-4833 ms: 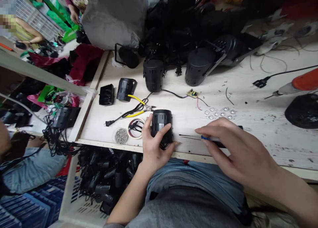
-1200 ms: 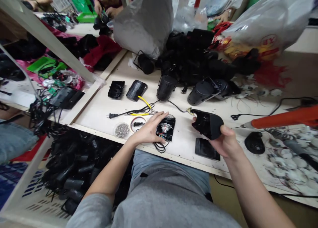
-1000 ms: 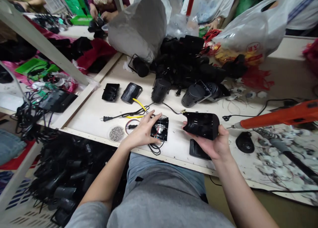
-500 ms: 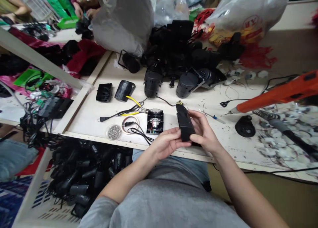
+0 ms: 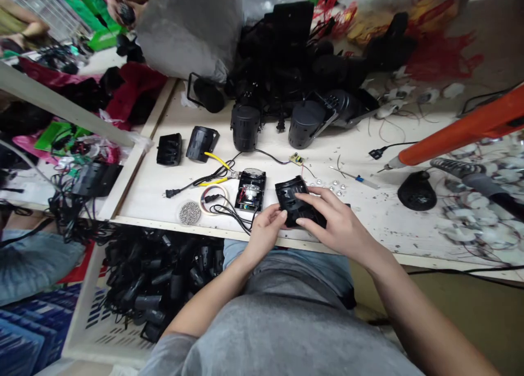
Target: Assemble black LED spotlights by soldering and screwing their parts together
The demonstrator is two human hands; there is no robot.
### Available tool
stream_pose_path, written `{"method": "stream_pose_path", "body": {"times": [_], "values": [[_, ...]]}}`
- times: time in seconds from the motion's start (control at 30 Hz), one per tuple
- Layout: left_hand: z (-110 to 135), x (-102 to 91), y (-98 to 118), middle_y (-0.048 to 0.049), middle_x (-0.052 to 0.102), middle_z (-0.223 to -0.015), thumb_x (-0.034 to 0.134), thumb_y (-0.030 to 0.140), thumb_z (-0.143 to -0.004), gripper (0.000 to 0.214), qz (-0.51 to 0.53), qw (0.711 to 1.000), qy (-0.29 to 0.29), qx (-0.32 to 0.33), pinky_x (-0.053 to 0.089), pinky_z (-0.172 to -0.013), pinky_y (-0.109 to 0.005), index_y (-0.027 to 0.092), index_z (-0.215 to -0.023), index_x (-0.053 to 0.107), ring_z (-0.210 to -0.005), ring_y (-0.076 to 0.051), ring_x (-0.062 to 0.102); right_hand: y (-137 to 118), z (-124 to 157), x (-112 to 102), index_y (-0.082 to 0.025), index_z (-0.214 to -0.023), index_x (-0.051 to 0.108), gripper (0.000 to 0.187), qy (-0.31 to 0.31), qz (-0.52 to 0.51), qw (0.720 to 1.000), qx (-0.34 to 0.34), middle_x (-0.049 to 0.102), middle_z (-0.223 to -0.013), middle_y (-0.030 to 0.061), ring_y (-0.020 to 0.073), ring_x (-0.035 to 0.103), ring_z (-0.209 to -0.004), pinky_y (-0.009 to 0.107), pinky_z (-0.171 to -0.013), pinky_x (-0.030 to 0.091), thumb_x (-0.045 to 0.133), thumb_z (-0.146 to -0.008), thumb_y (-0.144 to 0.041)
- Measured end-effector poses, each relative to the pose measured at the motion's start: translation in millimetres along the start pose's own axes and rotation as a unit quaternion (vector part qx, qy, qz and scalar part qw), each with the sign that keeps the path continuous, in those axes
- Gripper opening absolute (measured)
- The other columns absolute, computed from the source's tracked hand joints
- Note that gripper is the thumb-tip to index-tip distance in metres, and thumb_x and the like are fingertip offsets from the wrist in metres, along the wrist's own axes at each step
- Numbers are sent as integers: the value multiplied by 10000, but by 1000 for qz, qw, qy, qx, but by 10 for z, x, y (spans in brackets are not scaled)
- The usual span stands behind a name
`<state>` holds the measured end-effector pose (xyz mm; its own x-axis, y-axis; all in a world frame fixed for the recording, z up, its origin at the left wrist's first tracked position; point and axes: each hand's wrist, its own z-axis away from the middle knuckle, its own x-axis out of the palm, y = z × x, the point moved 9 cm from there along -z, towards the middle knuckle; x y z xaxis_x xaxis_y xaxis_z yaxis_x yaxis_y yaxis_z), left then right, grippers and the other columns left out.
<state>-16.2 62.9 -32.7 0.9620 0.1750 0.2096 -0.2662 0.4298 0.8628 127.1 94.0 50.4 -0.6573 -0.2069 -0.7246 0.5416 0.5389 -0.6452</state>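
Observation:
Both my hands hold a black plastic housing shell (image 5: 290, 197) just above the near edge of the white workbench (image 5: 409, 223). My left hand (image 5: 267, 233) grips its near left edge with curled fingers. My right hand (image 5: 333, 226) lies over its right side, fingers reaching into the hollow. Just to the left lies the opened lamp body (image 5: 249, 189) with its wiring and motor showing. A black cord (image 5: 223, 215) runs from it to the table edge.
Yellow-handled cutters (image 5: 216, 174), a tape ring (image 5: 212, 199) and a dish of screws (image 5: 189, 213) lie to the left. Black lamp housings (image 5: 245, 126) pile up behind. An orange power tool (image 5: 462, 130), a screwdriver (image 5: 354, 176) and small lenses (image 5: 331, 186) lie right. A crate of black parts (image 5: 155, 288) stands below.
I took a shell off the lamp body with my right hand, brought my left hand over to it, and turned it hollow side up. The lamp body lies alone on the table.

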Motion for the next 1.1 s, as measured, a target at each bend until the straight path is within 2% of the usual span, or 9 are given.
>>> {"method": "stream_pose_path", "body": {"times": [0.13, 0.3, 0.57, 0.8, 0.9, 1.0, 1.1], "values": [[23, -19, -73, -7, 692, -786, 764, 341, -667, 424, 30, 1000, 7, -5, 505, -681, -248, 174, -1053, 718, -745, -149, 624, 5, 24, 88, -210, -1366, 563, 405, 23, 36, 999, -16, 614, -1250, 151, 292, 639, -1172, 498, -981, 569, 560, -977, -324], [33, -23, -78, 12, 680, -777, 699, 215, -643, 501, 30, 999, 6, 10, 479, -710, -246, 175, -1142, 696, -716, -130, 591, -10, 38, 157, -189, -1370, 553, 405, 53, 104, 993, -22, 624, -1183, 166, 319, 627, -1155, 512, -927, 559, 543, -981, -301], [13, -8, -41, 4, 703, -803, 686, 123, -620, 457, 7, 999, 26, 17, 504, -760, -242, 158, -1075, 663, -724, -119, 618, -64, 25, 202, -127, -1299, 578, 346, 72, 128, 989, -34, 619, -1120, 174, 309, 639, -1068, 476, -872, 566, 534, -980, -253], [7, -26, -74, 6, 656, -777, 679, 116, -640, 397, -10, 998, 50, 42, 481, -697, -211, 148, -1033, 638, -690, -99, 590, -77, 27, 180, -85, -1210, 619, 295, 103, 142, 984, -43, 629, -1040, 168, 290, 639, -995, 428, -840, 570, 559, -961, -233], [72, 6, -55, -12, 663, -937, 757, 167, -653, 654, -19, 997, 35, 65, 511, -726, -233, 185, -1273, 551, -767, -116, 624, -61, 32, 199, -98, -1187, 641, 294, 99, 124, 987, -18, 635, -1033, 156, 278, 635, -977, 421, -847, 568, 548, -975, -279], [144, 35, -13, -69, 622, -1210, 819, 254, -682, 958, -74, 993, 23, 89, 537, -729, -275, 259, -1503, 324, -849, -148, 644, -58, 19, 204, -139, -1152, 692, 323, 68, 100, 993, -1, 631, -981, 134, 285, 616, -964, 451, -851, 555, 518, -994, -360], [185, 22, 78, -113, 554, -1365, 767, 309, -776, 944, -133, 983, 20, 126, 551, -763, -310, 264, -1559, 243, -974, -197, 637, 62, -24, -7, -214, -1117, 740, 331, 77, 47, 996, 12, 625, -1082, 119, 256, 617, -994, 427, -875, 548, 482, -1009, -391]]}}
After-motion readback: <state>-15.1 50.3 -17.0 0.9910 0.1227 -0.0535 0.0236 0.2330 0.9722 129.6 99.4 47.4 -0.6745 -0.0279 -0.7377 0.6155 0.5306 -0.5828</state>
